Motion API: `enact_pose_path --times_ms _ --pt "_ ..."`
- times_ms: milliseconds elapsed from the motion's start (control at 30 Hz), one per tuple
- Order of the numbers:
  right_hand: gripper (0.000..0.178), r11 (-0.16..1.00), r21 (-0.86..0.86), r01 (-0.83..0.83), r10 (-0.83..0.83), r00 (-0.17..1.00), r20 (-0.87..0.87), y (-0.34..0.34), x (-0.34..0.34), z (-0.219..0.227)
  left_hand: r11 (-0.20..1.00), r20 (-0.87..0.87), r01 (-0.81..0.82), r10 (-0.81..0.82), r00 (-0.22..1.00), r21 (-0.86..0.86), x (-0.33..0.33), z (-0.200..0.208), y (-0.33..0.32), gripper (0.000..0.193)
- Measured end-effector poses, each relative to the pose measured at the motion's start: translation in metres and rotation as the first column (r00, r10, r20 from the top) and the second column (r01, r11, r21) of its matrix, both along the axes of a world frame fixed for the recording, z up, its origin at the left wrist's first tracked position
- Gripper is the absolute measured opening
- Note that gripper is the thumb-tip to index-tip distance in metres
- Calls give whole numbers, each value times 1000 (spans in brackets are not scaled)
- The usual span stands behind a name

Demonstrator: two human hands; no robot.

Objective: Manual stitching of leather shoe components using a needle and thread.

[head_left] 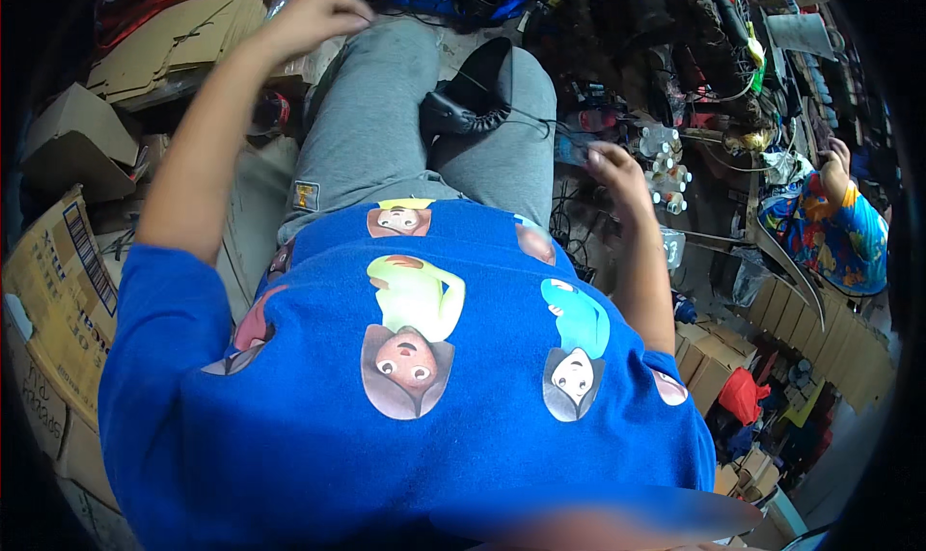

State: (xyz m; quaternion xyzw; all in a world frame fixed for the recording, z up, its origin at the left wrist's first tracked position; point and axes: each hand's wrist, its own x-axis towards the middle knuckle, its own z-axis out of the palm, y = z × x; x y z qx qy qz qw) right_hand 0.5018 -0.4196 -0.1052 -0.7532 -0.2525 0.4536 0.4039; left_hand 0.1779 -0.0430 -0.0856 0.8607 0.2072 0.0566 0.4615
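Note:
A black shoe (468,112) rests on my lap, between my grey-trousered thighs. Dark thread (529,117) trails from it toward my right hand (617,173), which is raised beside my right thigh with its fingers pinched at the thread. Up past my left knee, my left hand (323,18) is lifted away from the shoe. Its fingers and thumb are drawn together, and whatever they hold, if anything, is too small to make out. A paler line of thread (475,80) also crosses the shoe's opening.
Flattened cardboard (178,44) and cardboard boxes (82,146) crowd my left. Several small clear bottles (664,160) stand to my right, near cluttered tools and a grey cup-like container (801,35). Farther right is another person in a colourful sleeve (854,237). A red bag (741,395) lies lower right.

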Motion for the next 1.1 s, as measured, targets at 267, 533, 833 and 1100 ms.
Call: enact_pose_path --times_ms 267,533,833,1100 --pt "55 884 285 -371 315 922 224 107 -46 81 914 -4 159 -169 986 373 42 38 -145 41" --pt "39 927 -7 -374 353 868 350 124 -47 39 898 104 302 -350 931 321 63 14 -136 30" --pt "39 944 149 -296 180 836 518 117 -75 63 985 196 151 -166 966 88 80 14 -106 32" --pt "24 821 -222 -526 570 780 259 105 -88 93 986 119 163 -164 979 16 118 -4 -131 51"
